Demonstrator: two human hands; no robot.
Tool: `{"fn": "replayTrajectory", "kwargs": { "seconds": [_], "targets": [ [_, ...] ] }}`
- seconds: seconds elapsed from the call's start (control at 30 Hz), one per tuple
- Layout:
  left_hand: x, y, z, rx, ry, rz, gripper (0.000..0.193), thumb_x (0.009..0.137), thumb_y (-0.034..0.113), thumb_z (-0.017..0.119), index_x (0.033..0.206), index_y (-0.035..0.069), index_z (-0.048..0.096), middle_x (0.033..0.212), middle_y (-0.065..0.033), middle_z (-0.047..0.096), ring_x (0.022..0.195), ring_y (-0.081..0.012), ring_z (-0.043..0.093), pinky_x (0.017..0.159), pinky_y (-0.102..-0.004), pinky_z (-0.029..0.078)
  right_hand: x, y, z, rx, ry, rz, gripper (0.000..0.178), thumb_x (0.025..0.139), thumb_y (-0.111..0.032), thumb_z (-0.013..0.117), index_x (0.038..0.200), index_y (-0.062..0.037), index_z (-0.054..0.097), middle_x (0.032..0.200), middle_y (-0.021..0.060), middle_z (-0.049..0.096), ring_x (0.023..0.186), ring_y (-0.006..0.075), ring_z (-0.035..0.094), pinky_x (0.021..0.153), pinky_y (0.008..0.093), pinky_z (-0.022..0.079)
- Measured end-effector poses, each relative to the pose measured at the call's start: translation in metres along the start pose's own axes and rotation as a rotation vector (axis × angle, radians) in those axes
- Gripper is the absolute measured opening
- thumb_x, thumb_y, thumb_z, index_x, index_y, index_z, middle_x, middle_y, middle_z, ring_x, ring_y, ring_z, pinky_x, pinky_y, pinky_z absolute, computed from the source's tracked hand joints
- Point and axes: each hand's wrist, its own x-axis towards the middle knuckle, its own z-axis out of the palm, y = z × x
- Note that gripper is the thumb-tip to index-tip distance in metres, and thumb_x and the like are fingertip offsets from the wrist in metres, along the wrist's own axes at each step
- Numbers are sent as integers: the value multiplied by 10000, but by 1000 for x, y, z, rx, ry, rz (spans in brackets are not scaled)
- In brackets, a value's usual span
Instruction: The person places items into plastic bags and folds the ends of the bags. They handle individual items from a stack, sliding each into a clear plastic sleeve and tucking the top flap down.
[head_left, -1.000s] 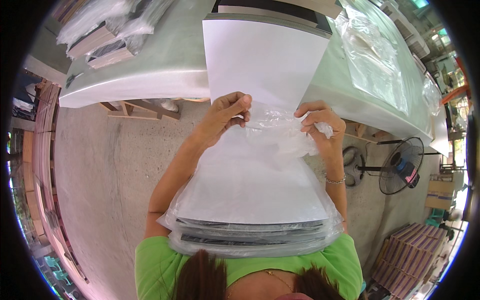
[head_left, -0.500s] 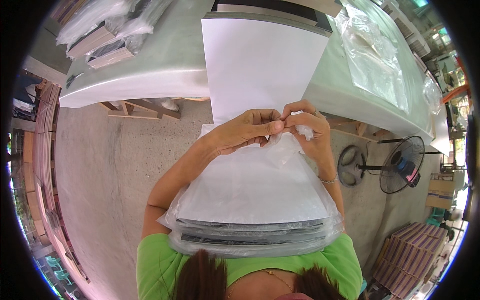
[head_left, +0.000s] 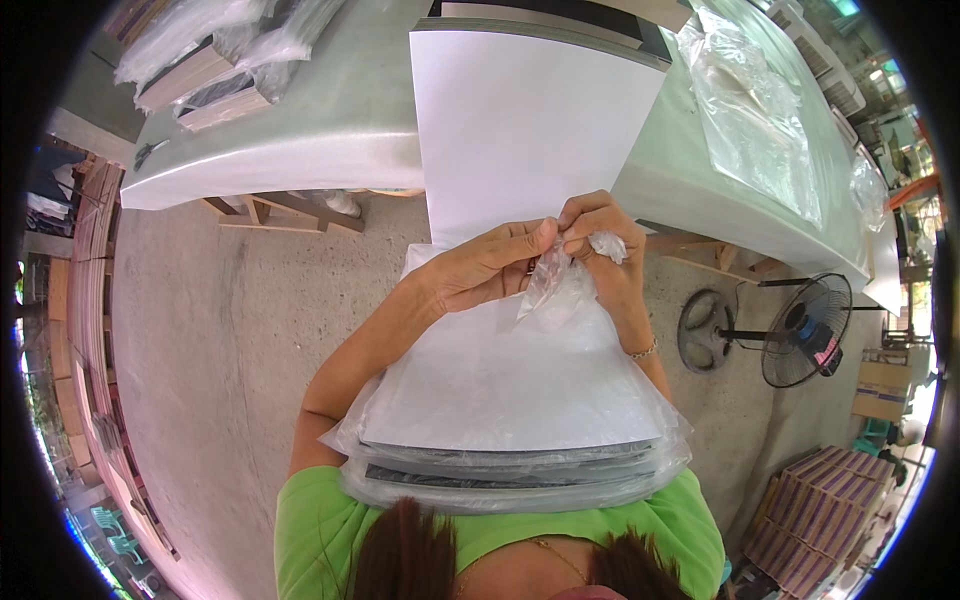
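Observation:
A stack of white boards with dark edges [head_left: 510, 400], wrapped in a clear plastic bag [head_left: 555, 310], leans against my front. My left hand [head_left: 495, 262] reaches in from the left, its thumb and fingertips closed on the crumpled plastic. Beside it, my right hand [head_left: 608, 255] pinches the same gathered plastic, and a wad of it pokes out between the fingers. The fingertips of both hands nearly meet, partly hiding what lies between them. Just beyond my hands, a large white board [head_left: 530, 130] slopes down from the table edge, on top of a pile.
The table [head_left: 330, 130] has a pale cover. Plastic-wrapped stacks [head_left: 205, 75] lie at its far left, near scissors [head_left: 150, 152]; loose clear plastic [head_left: 750, 120] lies at right. A standing fan [head_left: 805, 330] and striped bundles [head_left: 820, 515] are on the floor at right.
My left fingers have straightened and the thumb has lifted a little. More of the crumpled plastic shows between my hands. My right hand has shifted slightly upward.

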Motion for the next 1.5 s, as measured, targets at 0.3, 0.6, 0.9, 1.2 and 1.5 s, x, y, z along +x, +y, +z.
{"fn": "replayTrajectory", "kwargs": {
  "seconds": [0.3, 0.6, 0.9, 1.2, 1.5],
  "targets": [
    [2, -2, 0, -67, 51, 29, 407, 882, 458, 501, 984, 65, 536, 885, 7, 533, 792, -70, 512, 689, -220, 457, -2, 6, 0, 160, 81, 50, 82, 775, -51, 653, 824, -63, 588, 889, 52, 569, 775, 94, 501, 669, 216, 400],
    [0, -2, 0, 129, 52, 84, 489, 832, 513, 559, 1005, 56, 532, 864, -4, 530, 774, -82, 514, 655, -222, 445, -5, 8, -4, 22, 86, 52, 116, 745, -45, 690, 817, -57, 600, 910, 49, 559, 773, 84, 494, 664, 212, 402],
    [-1, -3, -3, 337, 145, 165, 442, 760, 501, 662, 844, 77, 567, 678, 32, 494, 612, -51, 440, 534, -169, 352, -2, -8, -1, -278, 71, 85, 191, 692, 45, 674, 841, -59, 613, 928, 36, 563, 822, 130, 547, 670, 235, 432],
    [-3, 3, 3, 313, 113, 74, 477, 795, 548, 588, 893, 81, 581, 671, 59, 469, 583, -22, 413, 504, -139, 306, -1, -11, -2, -395, -38, -18, 295, 632, 145, 615, 842, -61, 635, 937, 54, 573, 799, 171, 578, 665, 265, 464],
    [-1, -3, -2, 136, 81, 57, 435, 859, 493, 533, 964, 73, 563, 792, 38, 522, 692, -32, 481, 617, -170, 421, -6, -6, -3, -176, -11, -47, 228, 665, 130, 612, 808, -47, 619, 936, 66, 591, 813, 147, 576, 698, 274, 461]
  ]
}}
